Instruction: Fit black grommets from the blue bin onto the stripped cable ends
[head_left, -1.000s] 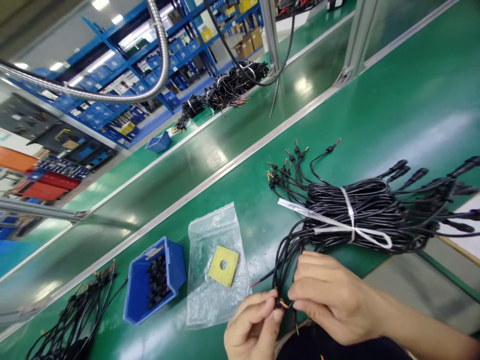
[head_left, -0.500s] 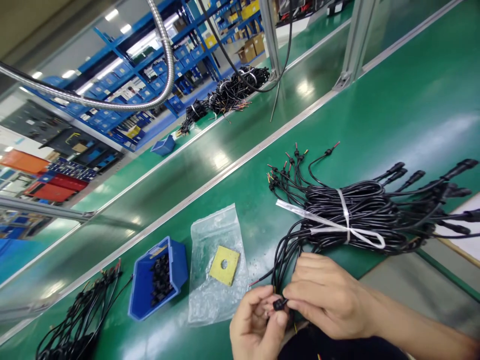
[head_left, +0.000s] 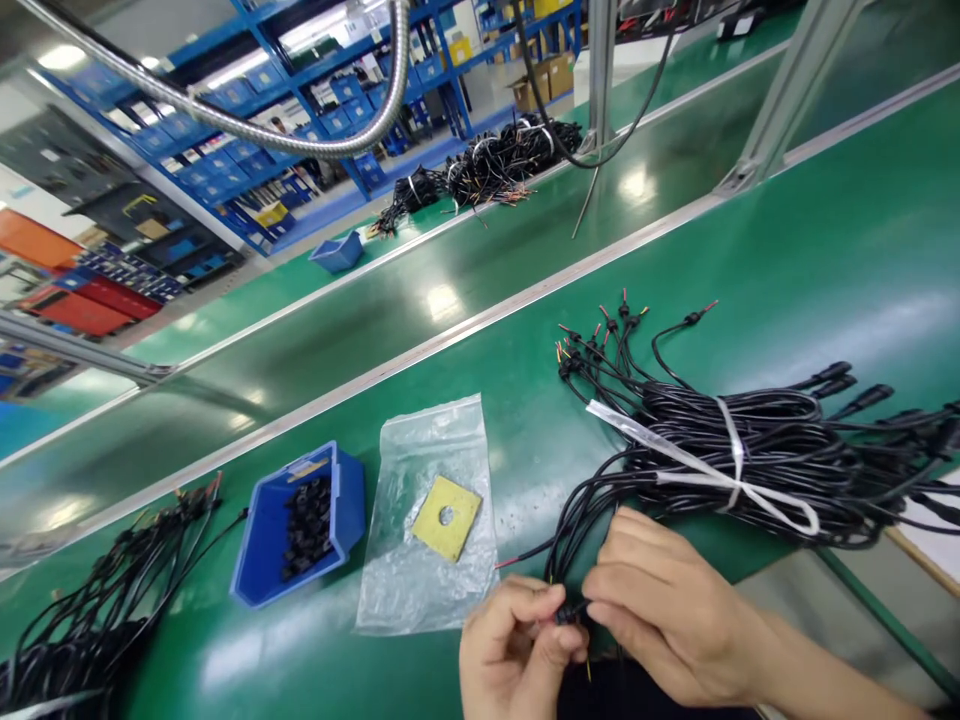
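Note:
Near the front edge of the bench, my left hand pinches a small black cable fitting between thumb and fingertips. Against its right side, my right hand is closed on a black cable, mostly hidden by the fingers. A yellow wire end pokes out below the fitting. Just above the hands, several loose black cables run into a large bundle tied with a white strap. Stripped wire ends with black fittings fan out at its upper left, and black connectors at its right.
Left of my hands lies a clear plastic bag with a yellow square plate, holed in the middle, on it. A blue bin holds small black fittings. Another cable bundle lies far left. A metal rail crosses behind.
The view has shifted, so the bench things appear moved. My fingertips have closed further over the black fitting, which shows less than before. Both hands keep their hold.

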